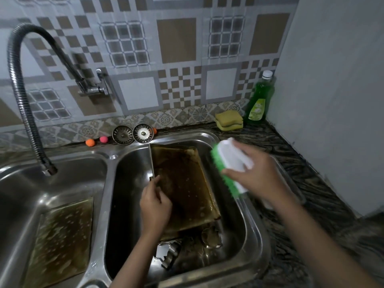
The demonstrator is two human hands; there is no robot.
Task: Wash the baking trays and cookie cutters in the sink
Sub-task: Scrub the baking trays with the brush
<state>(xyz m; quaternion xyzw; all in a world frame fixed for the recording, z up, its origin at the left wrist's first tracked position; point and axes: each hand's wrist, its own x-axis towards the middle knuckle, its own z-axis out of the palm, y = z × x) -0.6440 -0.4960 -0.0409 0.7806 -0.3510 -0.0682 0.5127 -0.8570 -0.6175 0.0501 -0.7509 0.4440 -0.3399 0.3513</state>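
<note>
A stained brown baking tray (187, 183) leans tilted in the right basin of the steel double sink (255, 235). My left hand (154, 206) grips the tray's left rim, thumb on the edge. My right hand (255, 173) holds a white scrubbing brush with green bristles (228, 165) above the sink's right rim, bristles facing the tray and apart from it. Metal cookie cutters (172, 253) lie at the bottom of the right basin, below the tray. A second soapy baking tray (62, 240) lies in the left basin.
A flexible hose faucet (22, 96) hangs over the left basin. Two sink strainers (133, 134) and small coloured balls (97, 140) sit behind the sink. Yellow sponges (228, 120) and a green dish soap bottle (258, 100) stand at the back right on the dark counter (311, 194).
</note>
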